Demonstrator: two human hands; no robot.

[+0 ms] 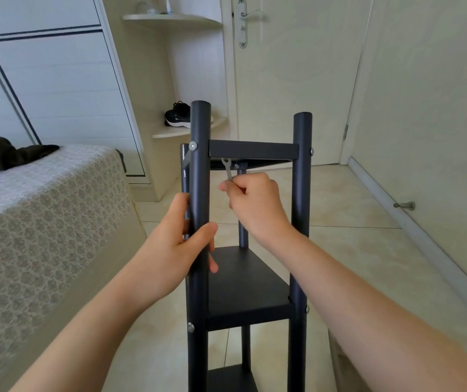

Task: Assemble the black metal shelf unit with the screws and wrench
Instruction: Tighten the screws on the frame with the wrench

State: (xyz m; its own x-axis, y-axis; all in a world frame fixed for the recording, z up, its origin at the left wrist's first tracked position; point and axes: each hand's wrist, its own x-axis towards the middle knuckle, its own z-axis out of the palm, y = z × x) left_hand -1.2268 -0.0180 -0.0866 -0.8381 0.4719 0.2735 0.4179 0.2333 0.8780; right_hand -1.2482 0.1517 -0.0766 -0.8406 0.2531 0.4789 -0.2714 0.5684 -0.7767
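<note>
The black metal shelf unit (301, 176) stands upright on the floor in front of me, with round posts and several flat shelves. My left hand (181, 247) grips the near left post at mid height. My right hand (254, 205) pinches a small silver wrench (227, 168) between the two near posts. The wrench's open jaw points up, just left of a screw (237, 166) on the far post under the top shelf (252, 150). Silver screw heads show on the near left post (192, 146) and on the near right post (311, 151).
A bed with a patterned cover (43, 210) lies close on the left. A closed door (291, 66) and a wall are behind and to the right. A corner shelf holds a black shoe (178, 116). A door stop (404, 205) sits low on the right wall.
</note>
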